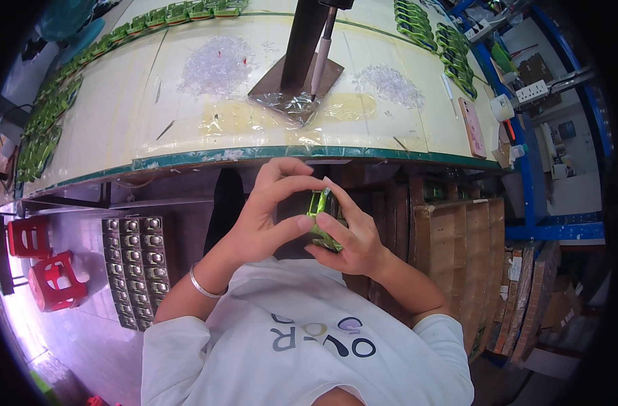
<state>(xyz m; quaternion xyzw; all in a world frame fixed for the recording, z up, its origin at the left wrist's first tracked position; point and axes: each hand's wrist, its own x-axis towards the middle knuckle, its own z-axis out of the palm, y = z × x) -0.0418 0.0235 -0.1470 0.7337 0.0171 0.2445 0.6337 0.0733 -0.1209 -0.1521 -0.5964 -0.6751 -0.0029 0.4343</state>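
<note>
Just in front of the table edge, close to my chest, is a small bright green and black plastic part (320,204), tilted. My right hand (355,237) is closed around its right side, thumb across its front face. From the left, my left hand (272,213) pinches the same part between thumb and index finger, its other fingers curled loosely above. The fingers hide much of the part, so its exact kind cannot be made out. A metal bangle (202,284) circles my left wrist.
Ahead stands a dark post on a square metal base (268,88), with a pen-shaped tool (320,68) beside it. Piles of clear plastic bits (218,68) flank it. Green parts (42,135) line the table. Below are red stools (55,281), a divided tray (136,271) and cardboard boxes (451,264).
</note>
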